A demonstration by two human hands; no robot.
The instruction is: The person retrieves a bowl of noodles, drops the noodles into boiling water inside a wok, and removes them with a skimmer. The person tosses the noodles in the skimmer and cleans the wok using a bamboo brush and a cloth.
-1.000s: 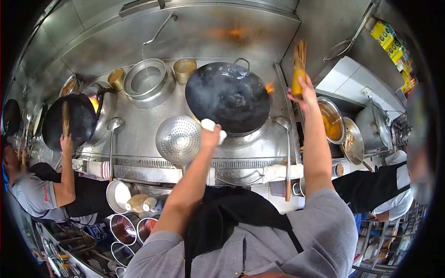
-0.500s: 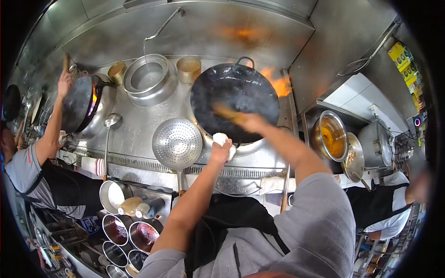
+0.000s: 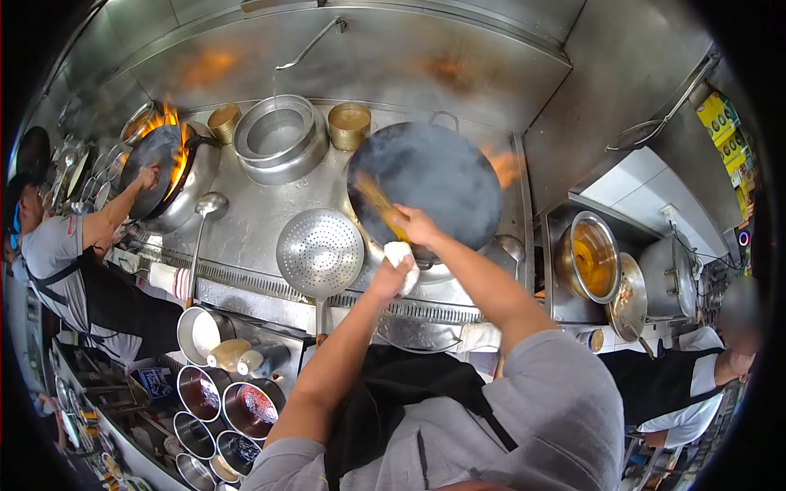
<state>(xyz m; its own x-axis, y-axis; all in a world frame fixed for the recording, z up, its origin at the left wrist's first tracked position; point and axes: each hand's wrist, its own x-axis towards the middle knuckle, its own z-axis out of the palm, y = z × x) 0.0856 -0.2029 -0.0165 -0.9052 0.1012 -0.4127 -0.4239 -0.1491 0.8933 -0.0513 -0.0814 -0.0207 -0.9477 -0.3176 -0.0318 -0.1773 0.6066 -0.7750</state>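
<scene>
A large black wok [image 3: 454,176] sits over the burner ahead of me, steam clouding its inside. My right hand [image 3: 417,227] is closed round a bamboo wok brush [image 3: 377,201], whose blurred bristles are against the left part of the wok. At the near rim, my left hand [image 3: 388,281] grips a folded white cloth [image 3: 399,253]. The cloth lies by the wok's near handle, which is mostly hidden. To the left of my left hand is a perforated strainer [image 3: 320,250] with its handle toward me.
Flames [image 3: 501,166] show behind the wok on the right. At left, a co-worker handles another wok [image 3: 151,168] with fire at its edge. A ladle [image 3: 210,206], a steel pot [image 3: 307,151], sauce containers [image 3: 199,393] and a bowl of orange liquid [image 3: 587,250] surround me.
My right hand has swept the brush left and toward me within the wok. Steam has thickened. The co-worker's raised arm has come down and flames have risen at the left wok. The view shifted slightly.
</scene>
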